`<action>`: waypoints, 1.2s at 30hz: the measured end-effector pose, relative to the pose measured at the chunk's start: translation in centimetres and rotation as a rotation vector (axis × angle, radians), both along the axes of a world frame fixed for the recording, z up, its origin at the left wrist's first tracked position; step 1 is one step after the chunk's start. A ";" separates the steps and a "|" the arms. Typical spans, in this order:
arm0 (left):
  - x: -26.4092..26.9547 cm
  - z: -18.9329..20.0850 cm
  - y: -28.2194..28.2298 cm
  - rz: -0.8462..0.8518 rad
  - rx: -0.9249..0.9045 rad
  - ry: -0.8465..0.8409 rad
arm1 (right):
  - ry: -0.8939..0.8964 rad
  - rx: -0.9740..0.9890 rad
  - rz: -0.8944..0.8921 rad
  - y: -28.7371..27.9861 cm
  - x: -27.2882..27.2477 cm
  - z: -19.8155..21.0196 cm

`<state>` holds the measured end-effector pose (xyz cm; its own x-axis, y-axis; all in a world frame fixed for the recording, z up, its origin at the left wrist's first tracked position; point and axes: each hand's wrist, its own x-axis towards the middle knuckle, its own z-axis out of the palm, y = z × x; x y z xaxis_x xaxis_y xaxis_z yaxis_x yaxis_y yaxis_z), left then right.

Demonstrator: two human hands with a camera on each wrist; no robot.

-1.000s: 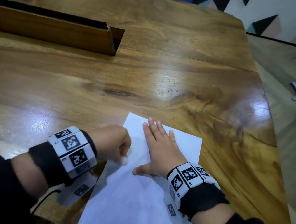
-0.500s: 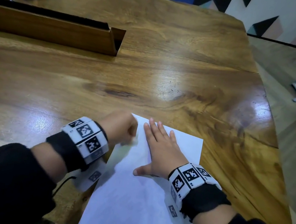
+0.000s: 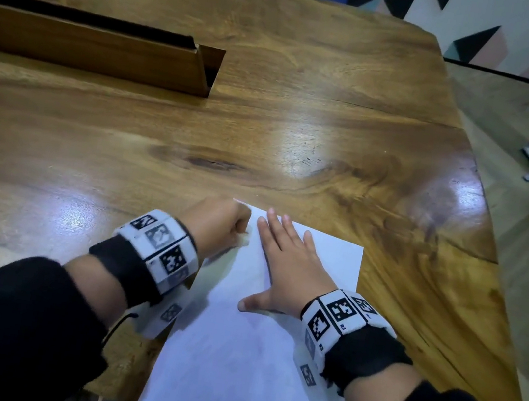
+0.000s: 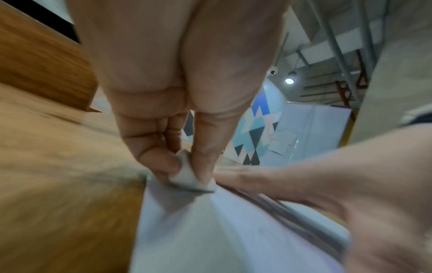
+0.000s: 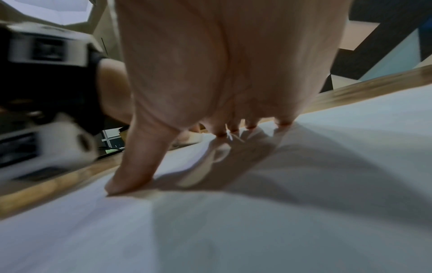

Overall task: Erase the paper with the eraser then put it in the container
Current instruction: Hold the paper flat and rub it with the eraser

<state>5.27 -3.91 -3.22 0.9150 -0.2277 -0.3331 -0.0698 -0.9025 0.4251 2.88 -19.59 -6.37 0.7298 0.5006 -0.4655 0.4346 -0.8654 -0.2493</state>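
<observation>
While the left hand (image 3: 217, 224) pinches the eraser (image 4: 190, 175) against the paper's (image 3: 246, 371) far-left corner, the right hand (image 3: 290, 267) lies flat, fingers spread, pinning the sheet; short, light strokes should avoid creasing it.

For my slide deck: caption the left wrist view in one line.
Left hand pinches a small white eraser against the paper while the right hand lies flat beside it.

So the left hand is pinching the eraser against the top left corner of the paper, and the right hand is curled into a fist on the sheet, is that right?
Not quite. The right hand lies flat on the paper with fingers spread, no fist; the head view shows it. The rest holds: the left hand pinches the eraser at the sheet's top left corner.
</observation>
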 end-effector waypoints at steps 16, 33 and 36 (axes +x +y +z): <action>-3.5 -0.8 1.1 -0.090 0.017 0.087 | 0.018 0.033 -0.022 0.0 0.0 -0.2; -0.1 0.8 0.7 -0.014 0.071 0.162 | 0.035 -0.003 -0.077 -0.7 -0.7 -0.2; 1.9 0.5 -0.9 0.064 0.030 -0.026 | 0.025 -0.023 -0.075 -0.6 -0.7 -0.2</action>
<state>7.14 -4.78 -2.73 0.9358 -0.1589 -0.3148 -0.0226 -0.9179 0.3961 2.21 -20.20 -6.56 0.7531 0.4336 -0.4949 0.3621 -0.9011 -0.2385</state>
